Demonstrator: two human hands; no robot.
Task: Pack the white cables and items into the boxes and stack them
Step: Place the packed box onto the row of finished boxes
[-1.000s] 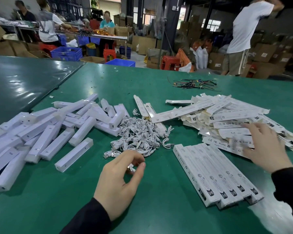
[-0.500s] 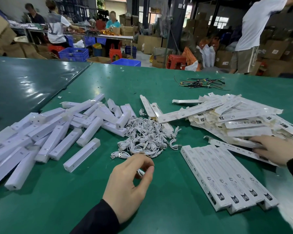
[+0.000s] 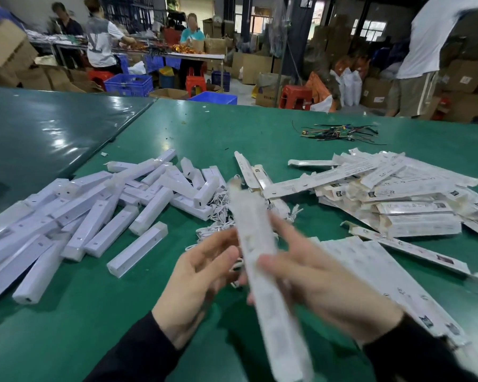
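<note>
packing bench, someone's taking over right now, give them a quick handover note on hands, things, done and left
Right hand grips a long white box held up over the table.
Left hand is beside the box; whether it holds a cable is too blurred to tell.
White cables lie heaped mid-table, white items at left, flat boxes at right, packed boxes in a row near right.
Left: fill this box, then the rest.

We see a green table (image 3: 260,128) bearing white bars (image 3: 100,213), coiled white cables (image 3: 218,216), flat boxes (image 3: 398,199) — and dark wires (image 3: 340,132) farther off.
</note>
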